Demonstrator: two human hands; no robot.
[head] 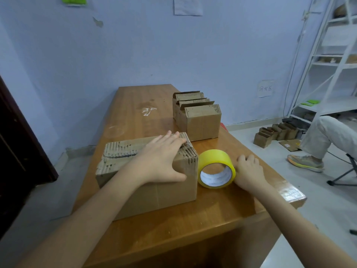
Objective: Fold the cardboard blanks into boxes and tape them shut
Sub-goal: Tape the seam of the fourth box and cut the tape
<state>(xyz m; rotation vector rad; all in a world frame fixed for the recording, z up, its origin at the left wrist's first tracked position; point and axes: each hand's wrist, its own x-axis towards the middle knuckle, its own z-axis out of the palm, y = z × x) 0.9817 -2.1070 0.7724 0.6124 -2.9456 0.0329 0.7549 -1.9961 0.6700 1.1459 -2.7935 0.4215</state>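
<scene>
A brown corrugated cardboard box [148,182] sits on the orange-brown wooden table [222,213], at about 9 o'clock from the roll of yellow packing tape [216,168], which stands on edge just beside the box's right corner. The box's top flaps are folded down, their fluted edges ragged. The left hand [161,161] lies across the box's top right end, fingers fairly straight and pressing the flaps flat, thumb spread down over the near face. The right hand [249,170] rests on the table at 3 o'clock from the tape roll, fingers curled, knuckles up, touching the roll's outer side; whether it actually grips the roll cannot be told. At 12 o'clock from the tape, further along the table, stands a cluster of smaller brown cardboard boxes [199,117] with flaps upright. On the floor at 2 o'clock lie more small cardboard boxes [276,133] near a seated person's trouser leg [324,136] and sports shoe [305,162]. A white metal shelving unit [332,60] stands beyond. A white paper label [266,88] on the pale blue wall [135,45] bears handwritten characters, not legible; a second sheet [188,5] at the top edge carries unreadable print.
</scene>
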